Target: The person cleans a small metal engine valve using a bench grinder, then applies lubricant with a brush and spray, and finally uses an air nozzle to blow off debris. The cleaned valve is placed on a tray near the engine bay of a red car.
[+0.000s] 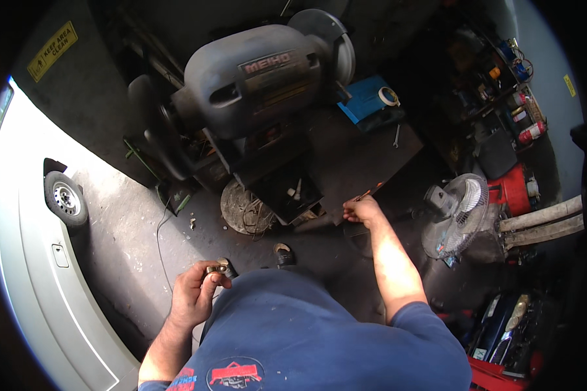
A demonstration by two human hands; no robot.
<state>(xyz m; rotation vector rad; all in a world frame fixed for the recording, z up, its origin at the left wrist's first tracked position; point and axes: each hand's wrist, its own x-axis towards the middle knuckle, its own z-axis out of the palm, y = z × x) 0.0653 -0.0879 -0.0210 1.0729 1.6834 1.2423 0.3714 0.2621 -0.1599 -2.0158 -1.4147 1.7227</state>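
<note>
My left hand [195, 292] is raised in front of my shirt, thumb and fingers closed on a small brass-coloured metal fitting [216, 268]. The fitting's exact kind is too small to tell. My right hand [364, 211] is stretched forward to the front edge of the dark workbench [362, 156]. Its fingers are pinched together. A thin object with orange-red parts [374, 188] shows just beyond them, and I cannot tell whether it is held or lies on the bench. Above stands a large grey bench grinder [261, 78] with a wheel at each end.
A blue folder-like sheet [365, 104], a tape roll [389, 96] and a spanner [396, 136] lie on the bench. A dark tray [287, 191] projects at its front. To the right stands a fan [456, 215]; to the left, a light-coloured vehicle [39, 274]. A cable [160, 241] crosses the floor.
</note>
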